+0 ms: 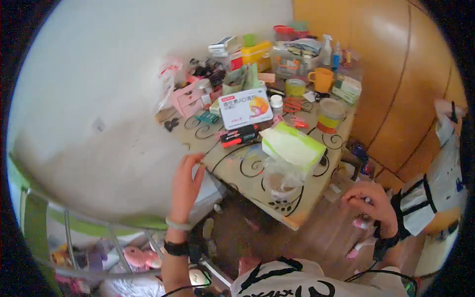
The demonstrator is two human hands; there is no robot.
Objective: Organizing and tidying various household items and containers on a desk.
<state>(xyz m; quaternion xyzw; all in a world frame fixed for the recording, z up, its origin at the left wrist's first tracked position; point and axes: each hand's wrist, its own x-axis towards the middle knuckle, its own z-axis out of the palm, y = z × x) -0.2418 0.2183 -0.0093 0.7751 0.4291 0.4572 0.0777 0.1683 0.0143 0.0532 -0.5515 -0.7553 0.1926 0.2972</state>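
Two bare hands frame a cluttered bench seen from above. Nearest, the left hand (187,184) is raised with fingers loosely spread and open, holding nothing, its fingertips just touching the near-left edge of the bench (292,218). The right hand (370,200) hangs off the bench's right side over the wooden floor, fingers curled inward; whether it pinches something small cannot be told.

Between the hands, near the bench's front corner, stands a clear plastic bag (281,179), crumpled and upright. It looks light, soft and slippery, likely to collapse when squeezed, so the gathered top seems the best place to take hold.

Just beyond it lies a green and white tissue box (293,144), light and easily dented. Farther from the left hand sit red-handled tools (240,136), then a flat white box (246,108). Farthest away stand an orange mug (322,79), a yellow tub (330,114) and mixed bottles.
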